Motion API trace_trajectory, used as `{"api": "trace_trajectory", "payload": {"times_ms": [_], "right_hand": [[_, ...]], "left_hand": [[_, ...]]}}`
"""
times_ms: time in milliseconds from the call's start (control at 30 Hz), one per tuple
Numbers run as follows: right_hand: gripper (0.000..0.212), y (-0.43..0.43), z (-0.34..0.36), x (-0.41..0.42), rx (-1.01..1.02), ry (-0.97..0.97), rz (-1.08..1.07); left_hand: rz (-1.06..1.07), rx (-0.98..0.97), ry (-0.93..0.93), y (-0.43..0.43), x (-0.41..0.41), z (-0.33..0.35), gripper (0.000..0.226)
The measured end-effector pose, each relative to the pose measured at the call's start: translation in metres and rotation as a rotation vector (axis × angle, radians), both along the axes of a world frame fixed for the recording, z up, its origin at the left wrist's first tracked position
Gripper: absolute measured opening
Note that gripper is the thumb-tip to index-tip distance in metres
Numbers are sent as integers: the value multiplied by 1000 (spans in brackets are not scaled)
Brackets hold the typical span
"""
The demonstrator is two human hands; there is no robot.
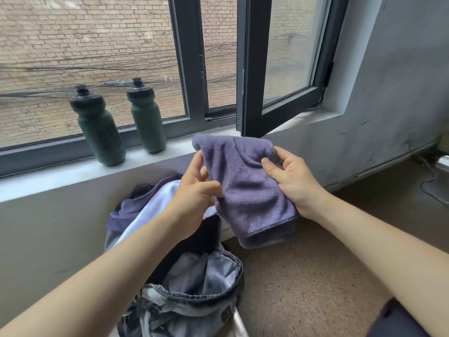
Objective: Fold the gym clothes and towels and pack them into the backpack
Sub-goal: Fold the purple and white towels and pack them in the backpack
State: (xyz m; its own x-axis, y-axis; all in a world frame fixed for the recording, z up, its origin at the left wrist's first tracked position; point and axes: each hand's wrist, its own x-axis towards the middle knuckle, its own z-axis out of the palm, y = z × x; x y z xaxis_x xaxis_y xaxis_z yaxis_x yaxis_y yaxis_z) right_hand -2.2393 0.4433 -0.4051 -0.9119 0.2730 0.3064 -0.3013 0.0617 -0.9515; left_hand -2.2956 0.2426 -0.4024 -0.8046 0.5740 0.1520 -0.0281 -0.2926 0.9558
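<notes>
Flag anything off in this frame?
Nothing spilled or damaged. Unfolded clothes are heaped against the wall behind the open backpack; left hand and right hand hold a folded purple towel in mid-air.

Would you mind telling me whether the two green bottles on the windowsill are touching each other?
Apart. The head view shows the left bottle and right bottle with bare window frame and windowsill between them.

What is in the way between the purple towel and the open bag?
Nothing visible blocks it. Both hands, left hand and right hand, hold the folded purple towel in the air just above the backpack, whose mouth gapes open below. The white and purple clothes lie behind it, by the wall.
</notes>
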Motion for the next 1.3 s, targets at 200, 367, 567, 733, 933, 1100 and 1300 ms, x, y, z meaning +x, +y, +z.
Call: {"api": "trace_trajectory", "payload": {"times_ms": [200, 367, 567, 733, 933, 1100, 1300], "right_hand": [[18, 2, -3, -1, 57, -20, -126], [18, 5, -3, 0, 33, -52, -187], [24, 9, -3, -2, -19, -107, -263], [52, 8, 2, -3, -188, -173, -130], [40, 12, 6, -4, -379, -252, -7], [27, 16, 0, -4, -368, -304, 88], [34, 12, -2, -2, -301, -278, 116]], "left_hand": [[-17, -154, -20, -7, -3, -2, 41], [3, -439, -34, -12, -8, -7, 45], [238, -301, 89, -12, -4, 0, 46], [397, -281, 283, -10, -4, 4, 53], [198, -113, 186, -13, -1, 4, 36], [263, -222, 154, -12, -2, 2, 26], [219, -260, 144, -17, -11, -3, 55]]}}
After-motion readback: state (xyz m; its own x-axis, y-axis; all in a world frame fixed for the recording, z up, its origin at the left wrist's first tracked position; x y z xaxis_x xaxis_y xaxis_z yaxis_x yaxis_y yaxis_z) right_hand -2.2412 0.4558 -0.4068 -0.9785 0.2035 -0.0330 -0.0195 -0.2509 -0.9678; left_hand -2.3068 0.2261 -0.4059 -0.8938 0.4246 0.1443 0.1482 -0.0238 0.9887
